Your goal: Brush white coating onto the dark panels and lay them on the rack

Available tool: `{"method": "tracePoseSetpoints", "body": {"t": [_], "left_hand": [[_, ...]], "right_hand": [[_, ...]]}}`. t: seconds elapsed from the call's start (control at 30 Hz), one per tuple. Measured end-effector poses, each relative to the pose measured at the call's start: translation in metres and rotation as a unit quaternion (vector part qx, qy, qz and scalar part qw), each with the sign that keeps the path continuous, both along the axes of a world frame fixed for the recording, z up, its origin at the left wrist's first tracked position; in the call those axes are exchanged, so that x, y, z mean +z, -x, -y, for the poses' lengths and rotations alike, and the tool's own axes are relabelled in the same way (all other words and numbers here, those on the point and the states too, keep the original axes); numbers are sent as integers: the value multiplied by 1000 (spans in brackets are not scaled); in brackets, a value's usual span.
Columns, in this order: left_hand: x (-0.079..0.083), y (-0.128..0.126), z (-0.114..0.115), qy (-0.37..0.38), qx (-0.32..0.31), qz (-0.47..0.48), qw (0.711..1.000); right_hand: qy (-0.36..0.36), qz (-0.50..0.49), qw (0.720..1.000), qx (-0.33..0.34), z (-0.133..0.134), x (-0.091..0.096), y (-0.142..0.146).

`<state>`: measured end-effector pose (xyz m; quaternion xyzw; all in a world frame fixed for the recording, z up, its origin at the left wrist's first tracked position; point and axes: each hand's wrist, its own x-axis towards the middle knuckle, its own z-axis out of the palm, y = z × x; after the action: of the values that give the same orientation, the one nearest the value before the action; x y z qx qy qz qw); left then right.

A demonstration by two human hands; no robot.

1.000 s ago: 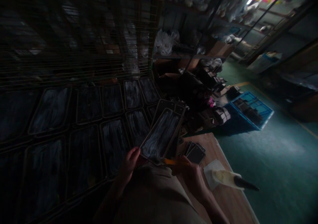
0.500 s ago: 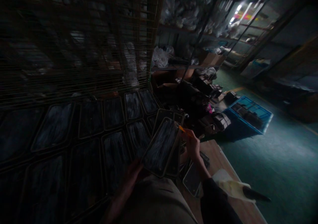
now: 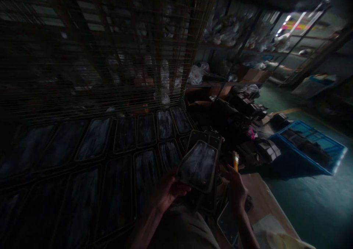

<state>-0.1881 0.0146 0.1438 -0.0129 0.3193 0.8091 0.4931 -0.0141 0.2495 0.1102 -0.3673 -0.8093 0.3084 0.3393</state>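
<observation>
My left hand (image 3: 171,190) grips the lower left edge of a dark rectangular panel (image 3: 199,164), whose face is streaked with a whitish coating. The panel is tilted above a stack of similar dark plates (image 3: 193,137). To its right, my right hand (image 3: 236,184) is closed around a brush (image 3: 235,161) with a yellow-orange handle; its pale bristles point up and stand apart from the panel. Rows of coated panels (image 3: 145,175) lie to the left of my hands. A bare dark panel (image 3: 228,221) rests under my right forearm.
A wire mesh cage wall (image 3: 110,57) rises behind the panels. On the right are a wooden board (image 3: 260,194), a pale cloth or bag (image 3: 275,238) and a blue crate (image 3: 311,146) on the green floor. Shelves with plastic bags (image 3: 197,74) stand behind.
The brush has come off the panel's upper edge and now points upward at the right. The held panel has turned in my left hand, and the view has swung left.
</observation>
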Motion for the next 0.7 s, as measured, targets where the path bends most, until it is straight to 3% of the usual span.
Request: {"method": "tracePoseSetpoints", "body": {"t": [0.2, 0.3, 0.4, 0.53, 0.7], "left_hand": [[40, 35, -41, -113, -40, -41, 992], [56, 60, -48, -145, -37, -53, 987], [67, 88, -36, -142, 14, -63, 988], [76, 119, -2, -122, 62, -76, 988], [91, 143, 25, -118, 88, -118, 982]], "right_hand": [[-98, 150, 979, 101, 20, -33, 9], [-140, 201, 962, 122, 26, -43, 18], [-151, 226, 954, 128, 27, -50, 19], [-143, 280, 943, 106, 24, -57, 17], [-131, 291, 943, 95, 33, -48, 24]]}}
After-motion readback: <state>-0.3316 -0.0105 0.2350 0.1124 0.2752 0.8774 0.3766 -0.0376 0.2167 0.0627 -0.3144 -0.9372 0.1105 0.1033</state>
